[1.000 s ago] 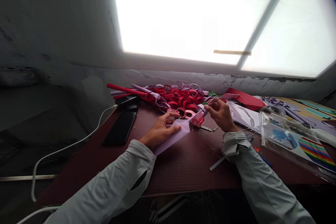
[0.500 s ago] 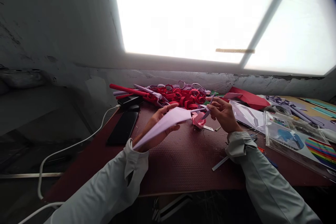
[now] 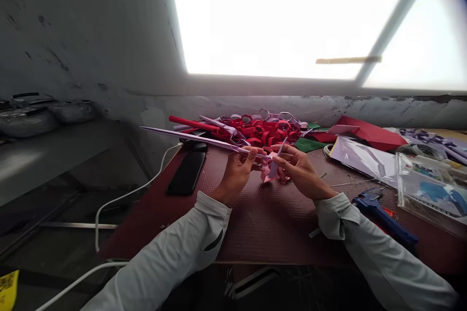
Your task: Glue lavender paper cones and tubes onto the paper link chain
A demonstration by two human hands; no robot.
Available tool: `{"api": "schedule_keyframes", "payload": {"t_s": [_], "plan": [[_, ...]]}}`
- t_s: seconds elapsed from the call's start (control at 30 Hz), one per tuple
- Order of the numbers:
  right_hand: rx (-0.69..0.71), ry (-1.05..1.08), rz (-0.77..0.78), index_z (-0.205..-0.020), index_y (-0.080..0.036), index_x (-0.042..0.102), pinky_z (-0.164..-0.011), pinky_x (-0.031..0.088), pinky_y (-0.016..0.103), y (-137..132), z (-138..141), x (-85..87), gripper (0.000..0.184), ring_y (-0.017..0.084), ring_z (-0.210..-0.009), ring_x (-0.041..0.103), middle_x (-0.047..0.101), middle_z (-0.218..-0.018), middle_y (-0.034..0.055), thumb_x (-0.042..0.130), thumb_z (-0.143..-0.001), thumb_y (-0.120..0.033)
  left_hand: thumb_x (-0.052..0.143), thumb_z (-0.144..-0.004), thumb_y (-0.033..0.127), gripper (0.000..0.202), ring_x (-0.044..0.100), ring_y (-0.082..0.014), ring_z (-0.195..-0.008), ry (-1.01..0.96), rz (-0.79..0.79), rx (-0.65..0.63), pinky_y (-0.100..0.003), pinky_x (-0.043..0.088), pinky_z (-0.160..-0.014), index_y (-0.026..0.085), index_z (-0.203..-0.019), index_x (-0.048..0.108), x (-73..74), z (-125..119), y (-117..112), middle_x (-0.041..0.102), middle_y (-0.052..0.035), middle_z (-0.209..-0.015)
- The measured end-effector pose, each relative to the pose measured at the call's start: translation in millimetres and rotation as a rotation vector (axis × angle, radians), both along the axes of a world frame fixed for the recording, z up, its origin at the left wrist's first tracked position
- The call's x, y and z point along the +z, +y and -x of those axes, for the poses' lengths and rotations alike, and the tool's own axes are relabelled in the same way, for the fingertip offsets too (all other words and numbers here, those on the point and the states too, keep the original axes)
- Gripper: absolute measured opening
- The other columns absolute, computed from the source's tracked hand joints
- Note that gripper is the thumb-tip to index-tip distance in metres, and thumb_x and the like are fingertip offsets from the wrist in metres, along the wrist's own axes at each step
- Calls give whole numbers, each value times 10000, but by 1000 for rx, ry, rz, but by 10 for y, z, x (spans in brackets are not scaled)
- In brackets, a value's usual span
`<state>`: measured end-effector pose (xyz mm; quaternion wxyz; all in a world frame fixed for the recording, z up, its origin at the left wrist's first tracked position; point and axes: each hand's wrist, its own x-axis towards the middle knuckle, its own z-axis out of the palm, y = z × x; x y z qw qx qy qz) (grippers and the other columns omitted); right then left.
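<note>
My left hand (image 3: 239, 170) is closed on a lilac sheet of paper (image 3: 189, 137), held edge-on so it points left over the table. My right hand (image 3: 297, 167) pinches a thin lilac paper strip (image 3: 274, 164) right beside the left fingers. Both hands hover just above the brown table (image 3: 262, 218). Behind them lies a heap of red and lilac paper chain links (image 3: 262, 131), with a pink link under my fingers.
A black phone (image 3: 187, 172) with a white cable (image 3: 120, 199) lies at the left. A blue glue gun (image 3: 383, 214) sits by my right sleeve. Red paper (image 3: 372, 133), a white sheet (image 3: 361, 158), green paper (image 3: 308, 144) and a clear plastic case (image 3: 430, 189) are at the right.
My left hand turned the lilac sheet from flat to edge-on, pointing left. Both hands came together. My head turned left, bringing the glue gun into view.
</note>
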<state>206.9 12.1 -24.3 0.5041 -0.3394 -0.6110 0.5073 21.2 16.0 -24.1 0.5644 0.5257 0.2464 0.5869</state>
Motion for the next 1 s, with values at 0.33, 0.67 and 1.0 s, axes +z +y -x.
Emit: {"api": "schedule_keyframes", "payload": {"t_s": [0.33, 0.67, 1.0], "plan": [[-71, -120, -74, -1012, -186, 609, -398, 419, 227, -18, 98, -27, 380, 100, -409, 510, 583, -550, -53, 671, -929, -552, 740, -884, 548, 512, 641, -104, -584, -113, 34, 279, -244, 554, -602, 124, -1158, 653, -113, -195, 170, 706, -34, -793], [-148, -275, -176, -870, -199, 591, -406, 415, 258, 55, 8, -131, 415, 106, -416, 509, 647, -664, 7, 549, -990, -593, 621, -997, 350, 477, 680, -154, -774, 351, -227, 392, -267, 538, -742, 142, -1418, 537, -6, -182, 263, 714, -54, -877], [-161, -545, -419, -889, -190, 565, -569, 381, 267, 81, -21, -102, 352, 114, -558, 458, 568, -673, -12, 461, -1054, -482, 576, -988, 230, 455, 662, -144, -770, 679, -445, 395, -271, 524, -792, 165, -1436, 534, 63, -112, 219, 723, -41, -892]]}}
